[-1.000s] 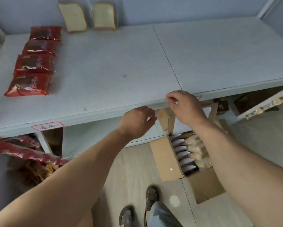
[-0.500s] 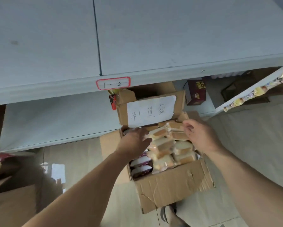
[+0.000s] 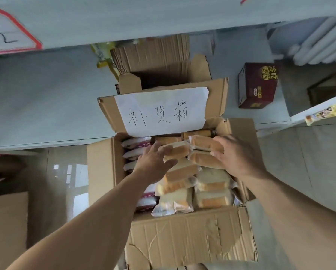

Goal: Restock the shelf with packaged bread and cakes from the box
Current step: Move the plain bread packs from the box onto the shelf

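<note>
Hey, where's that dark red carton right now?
In the head view, the dark red carton sits upper right on the low shelf, right of the labelled cardboard box.

Both arms reach down, left hand (image 3: pixel 153 162) spread flat, right hand (image 3: pixel 239 156) loosely curled.

You see the open cardboard box (image 3: pixel 192 236) on the floor, packed with clear-wrapped golden bread (image 3: pixel 212 199) beside white-and-purple cakes (image 3: pixel 136 142).

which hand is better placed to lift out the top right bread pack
Right. The right hand already lies on the two upper right bread packs, fingers against them. The left hand is on the pack left of those.
</note>
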